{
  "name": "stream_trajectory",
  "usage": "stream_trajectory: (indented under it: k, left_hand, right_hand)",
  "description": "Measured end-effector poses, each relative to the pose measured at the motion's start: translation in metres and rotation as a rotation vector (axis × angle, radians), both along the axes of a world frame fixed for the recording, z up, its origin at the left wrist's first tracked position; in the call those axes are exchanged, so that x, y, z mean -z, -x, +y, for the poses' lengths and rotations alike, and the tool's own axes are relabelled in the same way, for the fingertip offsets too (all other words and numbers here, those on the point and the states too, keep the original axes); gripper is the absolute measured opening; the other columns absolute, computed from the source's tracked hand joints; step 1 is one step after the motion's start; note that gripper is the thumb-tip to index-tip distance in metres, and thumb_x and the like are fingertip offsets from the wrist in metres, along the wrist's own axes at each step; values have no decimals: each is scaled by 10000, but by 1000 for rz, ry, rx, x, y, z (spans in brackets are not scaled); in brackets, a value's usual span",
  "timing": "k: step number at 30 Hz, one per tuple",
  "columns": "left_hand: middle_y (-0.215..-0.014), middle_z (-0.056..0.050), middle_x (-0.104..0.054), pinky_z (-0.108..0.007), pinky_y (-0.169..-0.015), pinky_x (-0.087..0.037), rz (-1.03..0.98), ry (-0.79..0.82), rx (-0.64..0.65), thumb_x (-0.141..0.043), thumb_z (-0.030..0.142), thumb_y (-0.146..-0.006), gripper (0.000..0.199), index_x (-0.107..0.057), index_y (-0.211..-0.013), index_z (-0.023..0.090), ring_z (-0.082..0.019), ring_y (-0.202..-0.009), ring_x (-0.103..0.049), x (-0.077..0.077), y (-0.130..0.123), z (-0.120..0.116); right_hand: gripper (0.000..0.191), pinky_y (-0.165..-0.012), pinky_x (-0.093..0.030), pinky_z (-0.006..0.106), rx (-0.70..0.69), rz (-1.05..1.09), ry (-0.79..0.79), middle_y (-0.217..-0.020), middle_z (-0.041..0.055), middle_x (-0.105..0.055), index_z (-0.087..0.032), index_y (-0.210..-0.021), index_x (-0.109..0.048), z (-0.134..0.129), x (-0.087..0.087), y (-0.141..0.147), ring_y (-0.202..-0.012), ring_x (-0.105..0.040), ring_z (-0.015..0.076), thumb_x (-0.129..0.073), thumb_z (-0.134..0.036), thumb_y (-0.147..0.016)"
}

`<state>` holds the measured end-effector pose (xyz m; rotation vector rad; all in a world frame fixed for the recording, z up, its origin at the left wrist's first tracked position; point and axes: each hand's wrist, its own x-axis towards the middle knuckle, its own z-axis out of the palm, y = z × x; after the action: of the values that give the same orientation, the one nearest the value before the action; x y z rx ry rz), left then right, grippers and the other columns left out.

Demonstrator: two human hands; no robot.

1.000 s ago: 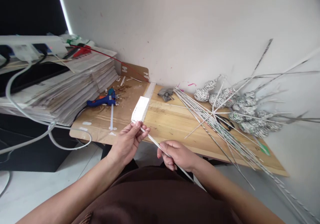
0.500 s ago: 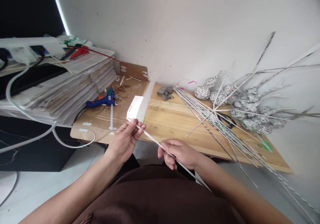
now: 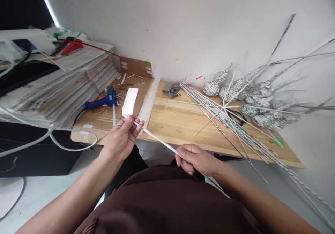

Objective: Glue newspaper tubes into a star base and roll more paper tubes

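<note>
Our paper strip (image 3: 130, 100) is narrow between the hands, flat and wide at its far end; we judge it part rolled, that end undone. Left hand (image 3: 119, 138): grip pinched together on the strip, over the near edge of the bench (image 3: 170, 120). Right hand (image 3: 196, 156): grip closed around the narrow length, just off the bench.

The flat rectangular paper flap (image 3: 131, 100) is white with 1 line of small dark print; the thin rolled paper stick (image 3: 162, 142) is plain white. The bulbous woven paper shapes (image 3: 210, 88) are white, speckled dark grey. The pistol-shaped plastic glue gun (image 3: 103, 101) is blue.
</note>
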<state>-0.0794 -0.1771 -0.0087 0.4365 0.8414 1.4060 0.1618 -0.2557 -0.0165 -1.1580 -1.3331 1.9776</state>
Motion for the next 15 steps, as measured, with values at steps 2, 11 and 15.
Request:
stream_trajectory:
  k: [2,11,15]
  left_hand:
    - [-679,-11,-624,-115,-597,-567,-9,-21,5,-644,184,-845,136,-637,-723,123,-93,-666,-667,0,4,5]
    - [-712,-25,-648,-150,-639,-580,-8,-30,85,-703,198,-798,115,-647,-738,117,-113,-697,-678,1,-12,-2]
    - [-743,-31,-656,-179,-692,-587,-8,-46,121,-740,210,-761,125,-661,-757,113,-131,-749,-684,5,-20,-11]
  right_hand:
    - [390,-416,-331,212,-20,159,136,-403,-88,-352,-165,-724,-541,-5,2,-5,-361,-354,81,-465,-486,-933]
    - [445,-507,-407,217,2,-145,-136,-610,-17,-576,-153,-1042,-595,7,-11,11,-510,-521,98,-432,-552,-932]
    - [346,-561,-380,224,27,-423,-503,-612,-15,-588,-176,-769,-574,16,-22,37,-544,-506,94,-482,-467,-933]
